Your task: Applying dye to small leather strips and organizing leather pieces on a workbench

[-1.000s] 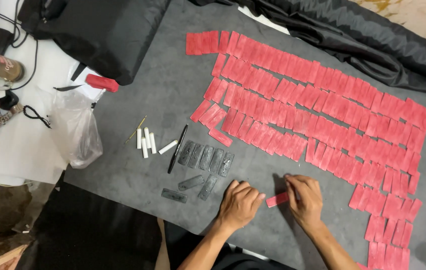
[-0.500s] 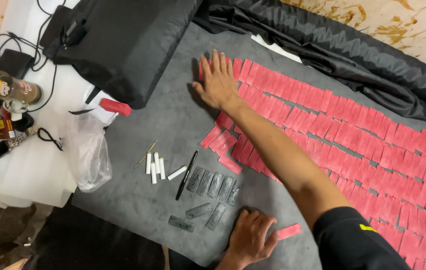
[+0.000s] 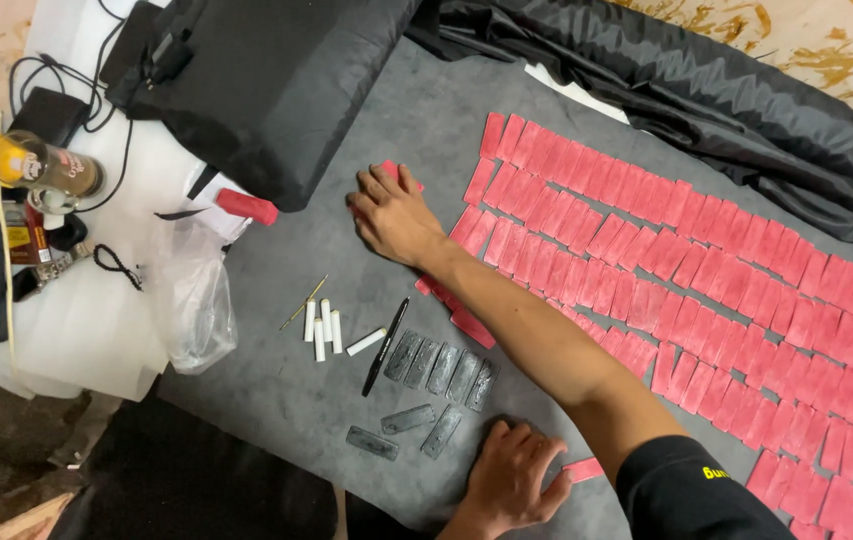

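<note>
A red strip point(image 3: 389, 169) lies flat on the grey worktop point(image 3: 276, 390) at the upper left end of the red rows, and the right hand point(image 3: 393, 212) rests on top of it, palm down. Its fingers are stretched out and slightly spread, pressing the strip against the surface rather than gripping it; only the strip's far end shows past the fingertips. The right arm reaches diagonally across the rows of red strips point(image 3: 686, 260), which run in tight overlapping bands from the upper middle to the lower right corner.

The left hand point(image 3: 514, 478) lies near the bottom edge, palm down on the worktop, fingers loosely spread and holding nothing. Just to its right sits a single red strip point(image 3: 583, 468), apart from the rows.

Above the left hand is a group of dark grey metal plates point(image 3: 441, 368), five side by side and three more lying loose below them. A black pen point(image 3: 385, 346) lies just left of the plates, then small white tubes point(image 3: 323, 332) and a thin yellowish stick point(image 3: 303, 302).

Further left, a clear plastic bag point(image 3: 191, 295) hangs over the edge of the worktop onto a white surface point(image 3: 96, 320). A red lighter-shaped object point(image 3: 247, 206) lies beside a large black bag point(image 3: 266, 90). Cables and a can point(image 3: 46, 165) sit at the far left. Black cloth point(image 3: 706, 80) is bunched along the upper right.
</note>
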